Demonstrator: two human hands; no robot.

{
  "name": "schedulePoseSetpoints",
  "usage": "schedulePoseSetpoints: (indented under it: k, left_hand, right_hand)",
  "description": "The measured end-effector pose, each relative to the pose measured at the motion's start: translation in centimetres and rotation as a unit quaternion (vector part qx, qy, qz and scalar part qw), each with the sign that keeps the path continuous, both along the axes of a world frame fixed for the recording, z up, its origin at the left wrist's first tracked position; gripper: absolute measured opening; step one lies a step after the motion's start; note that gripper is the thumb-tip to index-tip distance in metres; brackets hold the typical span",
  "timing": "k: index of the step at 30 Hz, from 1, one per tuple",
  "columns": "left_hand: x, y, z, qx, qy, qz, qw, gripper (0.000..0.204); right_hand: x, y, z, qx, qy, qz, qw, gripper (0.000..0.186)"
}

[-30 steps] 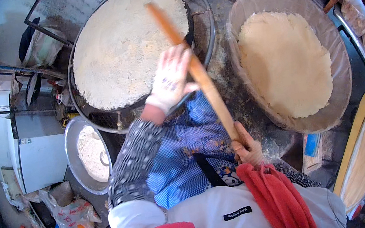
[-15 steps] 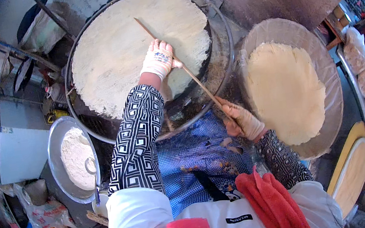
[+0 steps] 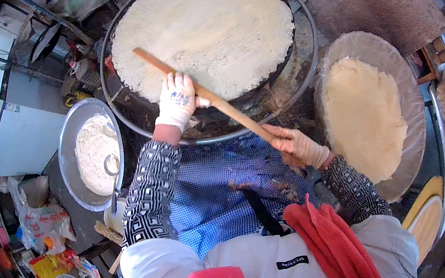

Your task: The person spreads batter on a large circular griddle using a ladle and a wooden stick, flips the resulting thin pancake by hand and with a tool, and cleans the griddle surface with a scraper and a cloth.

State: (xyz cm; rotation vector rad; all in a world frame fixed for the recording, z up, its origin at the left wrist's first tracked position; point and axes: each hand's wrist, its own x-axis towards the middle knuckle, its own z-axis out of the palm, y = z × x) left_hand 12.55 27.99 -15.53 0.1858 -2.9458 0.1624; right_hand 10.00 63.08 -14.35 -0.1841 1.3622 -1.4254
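Note:
A big round griddle bears a thin, pale layer of batter reaching almost to its rim. Over the batter's near left edge slants a long, flat wooden scraper. My left hand, in a whitish glove with bare fingertips, is closed around its middle. Near the griddle's front rim, my right hand, gloved the same way, grips the scraper's lower end. The scraper's far tip lies above the batter; I cannot tell whether it touches.
To the left stands a metal basin of pale flour or batter with a ladle in it. At right, a plastic-lined round basket holds large flat pancakes. A metal ring surrounds the griddle. Round boards lean at lower right.
My left hand has drawn back toward me and leftward from over the batter. The scraper has turned from its thin edge to its broad face. My right hand keeps its hold.

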Motion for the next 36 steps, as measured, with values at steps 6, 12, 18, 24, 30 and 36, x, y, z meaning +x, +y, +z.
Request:
schedulePoseSetpoints:
  k: [6, 12, 18, 24, 30, 36]
  left_hand:
    - [13.1, 0.8, 0.3, 0.128, 0.087, -0.048, 0.987, 0.069]
    - [17.2, -4.2, -2.5, 0.038, -0.001, 0.075, 0.997, 0.068]
    - [13.5, 0.7, -2.5, 0.03, -0.07, 0.05, 0.996, 0.036]
    - [9.4, 12.2, 1.3, 0.194, -0.108, 0.068, 0.973, 0.031]
    - [11.5, 22.4, -5.1, 0.199, 0.105, -0.149, 0.963, 0.05]
    - [19.6, 20.8, -4.7, 0.266, 0.07, -0.14, 0.951, 0.035]
  right_hand:
    - [6.3, 3.6, -4.5, -0.022, 0.476, 0.053, 0.878, 0.055]
    - [0.8, -0.6, -0.8, 0.154, 0.602, 0.041, 0.782, 0.053]
    - [-11.8, -0.1, -2.9, 0.23, 0.521, -0.173, 0.803, 0.041]
    - [-6.5, 1.5, -3.4, 0.023, 0.297, -0.243, 0.923, 0.047]
    - [6.8, -3.3, 0.0, -0.062, 0.451, 0.238, 0.858, 0.045]
    - [13.7, -11.9, 10.1, -0.127, 0.561, 0.431, 0.695, 0.037]
